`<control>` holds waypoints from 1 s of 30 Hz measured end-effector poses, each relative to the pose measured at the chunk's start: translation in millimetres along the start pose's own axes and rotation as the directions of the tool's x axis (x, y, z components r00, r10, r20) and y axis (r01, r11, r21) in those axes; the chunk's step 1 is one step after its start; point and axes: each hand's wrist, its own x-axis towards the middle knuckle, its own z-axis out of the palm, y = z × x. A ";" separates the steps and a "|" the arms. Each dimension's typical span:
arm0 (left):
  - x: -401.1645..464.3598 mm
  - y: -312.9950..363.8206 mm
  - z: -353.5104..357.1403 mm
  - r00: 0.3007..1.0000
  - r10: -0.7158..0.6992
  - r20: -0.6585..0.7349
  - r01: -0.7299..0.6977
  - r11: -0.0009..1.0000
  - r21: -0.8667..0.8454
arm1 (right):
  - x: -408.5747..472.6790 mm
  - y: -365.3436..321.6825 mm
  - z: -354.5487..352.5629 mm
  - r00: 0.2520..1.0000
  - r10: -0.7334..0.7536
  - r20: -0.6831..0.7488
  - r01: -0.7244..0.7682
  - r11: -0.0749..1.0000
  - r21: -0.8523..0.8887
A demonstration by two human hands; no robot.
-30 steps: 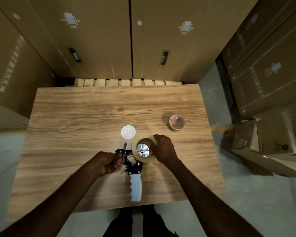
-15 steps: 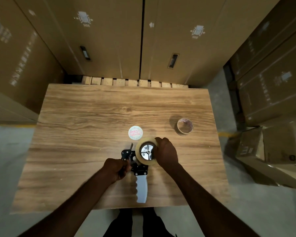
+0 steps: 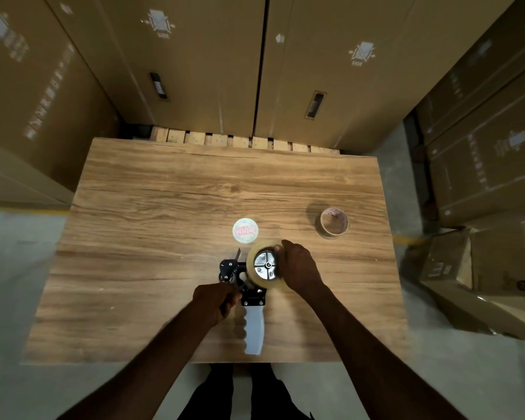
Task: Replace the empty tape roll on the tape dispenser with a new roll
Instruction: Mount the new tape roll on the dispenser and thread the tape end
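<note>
A tape dispenser point(image 3: 249, 298) with a black frame and pale handle lies flat near the front of the wooden table point(image 3: 164, 207). A new roll of clear tape point(image 3: 255, 256) sits on its metal hub. My right hand point(image 3: 297, 265) wraps the roll's right side. My left hand point(image 3: 215, 298) is closed on the dispenser's frame, just left of the handle top. The empty cardboard core point(image 3: 334, 222) stands apart at the table's right. A round white label disc point(image 3: 245, 230) lies just beyond the dispenser.
Tall cardboard boxes point(image 3: 194, 62) stand behind the table on a wooden pallet point(image 3: 240, 142). More boxes point(image 3: 482, 165) are stacked at the right, with a smaller carton point(image 3: 473, 268) on the floor. Concrete floor shows on both sides.
The view has shifted slightly. My left hand has slid down from the dispenser's front end toward the handle. My right hand stays on the roll.
</note>
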 end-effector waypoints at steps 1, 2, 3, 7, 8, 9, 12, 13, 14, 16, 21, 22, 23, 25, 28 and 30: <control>2.7 -0.6 -2.8 1.000 -0.014 0.009 0.014 1.000 0.000 | 0.0 -0.2 -0.4 1.000 -0.002 -0.006 0.002 1.000 0.005; 2.9 -0.7 -5.3 0.999 -0.032 0.024 0.032 0.999 0.006 | 0.6 -0.9 -0.1 1.000 -0.002 -0.009 0.002 1.000 0.007; 2.1 -0.5 -7.1 0.998 -0.040 0.044 0.040 0.999 0.011 | 1.6 -0.4 0.7 1.000 -0.002 -0.008 0.002 1.000 0.009; -12.0 3.1 -6.5 0.999 0.043 0.031 -0.049 0.978 0.202 | 5.4 6.0 3.7 1.000 -0.008 -0.014 0.008 1.000 0.024; -16.0 4.1 -7.4 0.994 0.111 0.001 -0.106 0.944 0.313 | 6.5 7.0 3.4 1.000 -0.005 -0.020 0.005 1.000 0.029; -19.7 5.2 -9.5 0.977 0.210 -0.027 -0.175 0.874 0.453 | 6.9 7.0 2.9 1.000 -0.001 -0.022 0.001 1.000 0.030; -25.7 10.1 -14.6 0.782 0.621 -0.040 -0.288 0.419 0.861 | 5.3 3.8 1.7 1.000 0.014 -0.013 -0.014 0.999 0.030; -29.3 14.1 -10.9 0.674 0.739 0.017 -0.343 0.291 0.893 | 5.0 2.8 1.1 1.000 0.023 -0.008 -0.023 0.999 0.029; -31.5 19.0 -3.1 0.557 0.824 0.102 -0.445 0.193 0.874 | 5.1 1.9 -0.3 1.000 0.030 -0.001 -0.030 0.999 0.025; -35.8 31.4 15.6 0.427 0.853 0.299 -0.633 0.046 0.773 | 4.4 0.3 -4.5 0.999 0.033 0.044 -0.034 0.999 0.035; -20.5 60.5 32.7 0.496 0.499 0.711 -0.749 -0.169 0.641 | -1.4 20.6 -28.7 0.926 -0.054 0.373 0.012 0.993 0.114; -13.8 63.9 31.0 0.503 0.440 0.744 -0.744 -0.216 0.632 | -2.3 26.5 -32.8 0.910 -0.107 0.400 0.069 0.992 0.109; -8.3 67.1 29.9 0.520 0.378 0.766 -0.737 -0.255 0.626 | -3.1 31.1 -35.9 0.892 -0.148 0.426 0.112 0.988 0.109; -0.6 70.3 29.0 0.546 0.291 0.786 -0.712 -0.333 0.618 | -3.6 34.8 -37.4 0.868 -0.181 0.463 0.176 0.983 0.056; 6.7 67.9 28.9 0.503 0.318 0.803 -0.694 -0.405 0.595 | -2.2 34.4 -31.8 0.876 -0.220 0.430 0.253 0.967 -0.020; 9.3 65.2 28.3 0.466 0.363 0.807 -0.706 -0.397 0.586 | -0.9 33.0 -30.9 0.886 -0.246 0.393 0.270 0.963 -0.007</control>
